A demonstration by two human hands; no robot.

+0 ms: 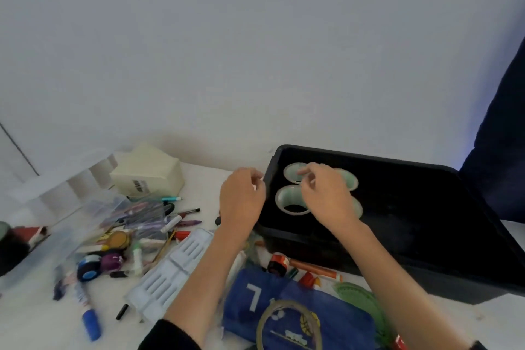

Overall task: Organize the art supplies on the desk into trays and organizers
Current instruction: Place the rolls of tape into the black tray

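Left hand [241,196] and right hand [326,193] hover at the black tray's [369,158] far-left corner, fingers [305,171] loosely curled, holding nothing visible; tape rolls [289,200] cluster there, seemingly like with like.

A black tray [372,158] sat on the right of the white desk [37,321], with pale tape rolls [287,198] lying flat in its far left corner. The right hand [326,196] hung over those rolls with its fingers loosely curled, hiding parts of two; whether it touched any could not be told. The left hand [241,202] was just beside the tray's left wall, fingers curled away from the camera. Left of the arms lay a white slotted organizer [170,267], a scatter of markers [176,220], a clear plastic container [71,207] and, farther back, a cream box [150,176]. A blue pouch [284,312] lay near, between the forearms.
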